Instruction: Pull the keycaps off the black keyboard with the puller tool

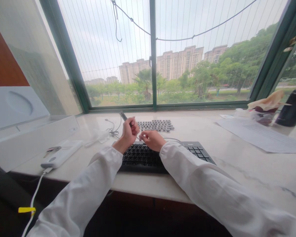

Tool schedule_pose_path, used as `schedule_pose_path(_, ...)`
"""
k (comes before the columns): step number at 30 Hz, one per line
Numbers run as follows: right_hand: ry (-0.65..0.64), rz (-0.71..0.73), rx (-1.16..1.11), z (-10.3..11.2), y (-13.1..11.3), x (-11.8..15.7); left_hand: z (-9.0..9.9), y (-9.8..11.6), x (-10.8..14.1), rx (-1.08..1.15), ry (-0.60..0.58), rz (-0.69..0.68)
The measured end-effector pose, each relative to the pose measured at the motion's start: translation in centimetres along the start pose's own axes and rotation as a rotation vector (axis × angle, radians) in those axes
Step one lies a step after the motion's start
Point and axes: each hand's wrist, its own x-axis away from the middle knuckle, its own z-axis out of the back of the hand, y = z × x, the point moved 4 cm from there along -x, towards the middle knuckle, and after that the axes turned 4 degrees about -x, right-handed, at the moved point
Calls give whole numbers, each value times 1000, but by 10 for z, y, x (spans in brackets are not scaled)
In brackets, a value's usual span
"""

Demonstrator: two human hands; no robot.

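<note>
My left hand (129, 132) is closed around a dark, stick-shaped tool (123, 116), whose upper end sticks out above the fist. Close beside it, my right hand (151, 139) has its fingers bent together in a pinch; whatever is between them is too small to make out. Both hands are over the back edge of a black keyboard (140, 157). Its main section shows bare key sockets, while the number pad (198, 152) at the right still carries its keys. Behind the hands, loose dark keycaps (158, 125) lie in rows on the white tabletop.
A coiled black cable (113, 132) and clear plastic (97, 137) lie left of the hands. Farther left are a white power strip (61, 154) and a translucent box (34, 131). Paper sheets (259, 134), a dark bottle (292, 108) and a plastic cup (263, 116) stand right.
</note>
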Motion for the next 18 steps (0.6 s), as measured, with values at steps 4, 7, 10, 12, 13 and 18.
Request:
schedule_pose_path(4,10,20,157,7,0,2,7,2,-3,-34,147,-31)
schedule_pose_path(7,-22,44,271,11,5,4,10,-3,-6,-94,170,-6)
schedule_pose_path(10,-66,70,310,13,10,3,8,-14,-6,-134,117,82)
schedule_pose_path(12,-87,83,318,14,12,3,7,-21,-6,-172,80,122)
schedule_pose_path(13,-93,85,324,14,12,2,6,-23,-6,-192,66,134)
schedule_pose_path(18,-67,51,327,21,13,0,6,-24,-5,-219,37,140)
